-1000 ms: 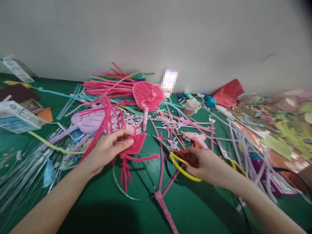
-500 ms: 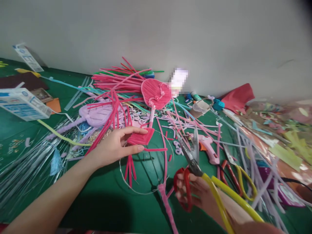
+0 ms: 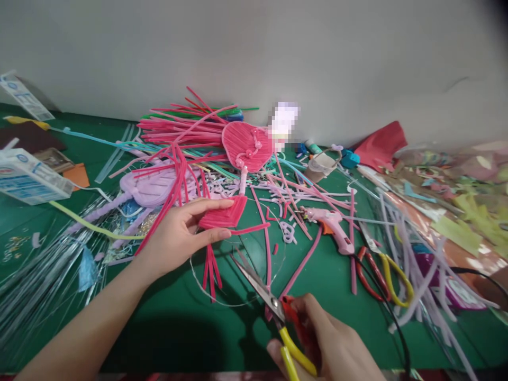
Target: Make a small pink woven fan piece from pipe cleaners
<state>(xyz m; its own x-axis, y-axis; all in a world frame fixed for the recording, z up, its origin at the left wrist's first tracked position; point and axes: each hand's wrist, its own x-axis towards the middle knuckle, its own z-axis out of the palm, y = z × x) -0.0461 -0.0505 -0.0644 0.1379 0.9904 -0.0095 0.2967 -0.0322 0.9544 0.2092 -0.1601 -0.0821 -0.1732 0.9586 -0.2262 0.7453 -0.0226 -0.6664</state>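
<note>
In my left hand (image 3: 180,226), between thumb and fingers, is a flat pink piece made of pipe cleaners (image 3: 226,214) laid side by side in bent rows. One loose pink pipe cleaner end (image 3: 252,229) sticks out of it to the right. My right hand (image 3: 329,336) grips a pair of scissors (image 3: 264,291) with one red and one yellow handle. Their blades point up and left, slightly parted, below the loose end and apart from it. Behind the piece lies a rounded pink pipe-cleaner fan (image 3: 248,147) with small knotted trim and a pale pink stem.
A pink glue gun (image 3: 331,225) lies right of centre, beside a second pair of scissors (image 3: 381,275). Bundled pink pipe cleaners (image 3: 178,129) lie at the back. A lilac fan (image 3: 146,182), a white-blue box (image 3: 34,177) and silvery strands (image 3: 51,280) are leftward. Scraps cover the right.
My right hand has turned the scissors and swung them left, from beside the glue gun to below the pink piece. My left hand still holds the piece; the view has shifted slightly.
</note>
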